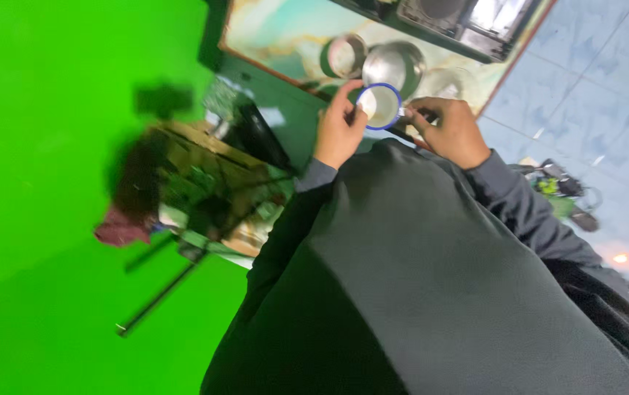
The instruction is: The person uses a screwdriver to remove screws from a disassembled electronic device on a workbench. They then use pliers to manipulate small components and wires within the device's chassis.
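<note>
Dark garment (417,292) fills foreground. Beyond it, left hand (338,128) and right hand (452,132) fingers grip my blue-rimmed white mug (380,107), steel bowls (393,66) just past fingertips; I judge lifting, needs steady level.

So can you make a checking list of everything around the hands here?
Surface: marbled countertop with a brown edge.
Job's things: white cup with a blue rim, held by both hands.
Clutter: steel pot, ringed bowl, glass lid.
Grippers: left hand grips the cup's side; right hand at its handle.
Cables: nothing seen.
Surroundings: green backdrop, tripod, blue floor tiles.
</note>
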